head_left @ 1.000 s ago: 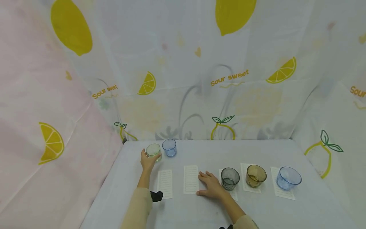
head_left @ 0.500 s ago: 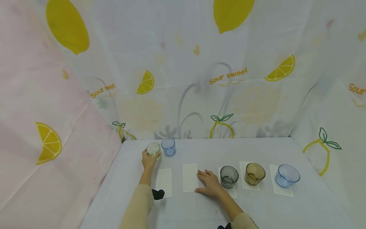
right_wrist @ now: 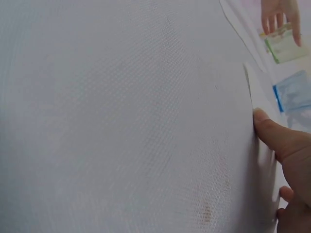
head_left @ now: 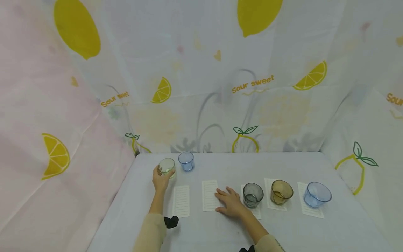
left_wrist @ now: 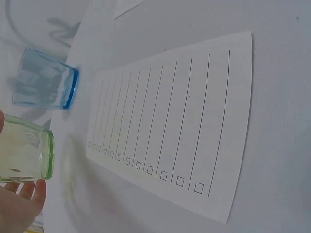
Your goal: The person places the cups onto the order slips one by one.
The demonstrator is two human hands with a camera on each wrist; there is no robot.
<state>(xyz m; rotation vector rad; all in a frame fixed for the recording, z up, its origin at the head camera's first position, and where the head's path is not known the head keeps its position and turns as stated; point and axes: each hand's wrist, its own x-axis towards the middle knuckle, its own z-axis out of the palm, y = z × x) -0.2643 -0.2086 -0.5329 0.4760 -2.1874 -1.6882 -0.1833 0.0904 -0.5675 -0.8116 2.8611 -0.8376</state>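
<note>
My left hand [head_left: 161,180] grips a pale green glass [head_left: 167,167] from the near side, thumb on the right and fingers round the left. In the left wrist view the green glass [left_wrist: 26,148] shows its thick base, fingertips [left_wrist: 39,191] beside it. Just right of it stands a light blue glass [head_left: 186,161]. Palm down, my right hand [head_left: 232,204] rests with spread fingers at the right edge of a lined sheet [head_left: 210,196]. The right wrist view shows its thumb [right_wrist: 274,131] at that paper's edge.
Another lined sheet [head_left: 181,201] lies in front of the left hand. To the right, a grey glass [head_left: 253,196], an amber glass [head_left: 281,193] and a wider blue glass [head_left: 317,195] each stand on a sheet. A lemon-print curtain [head_left: 201,87] hangs behind the white table [head_left: 204,234].
The left hand and the green glass have shifted slightly left, widening the gap to the blue glass. The right hand stays almost in place.
</note>
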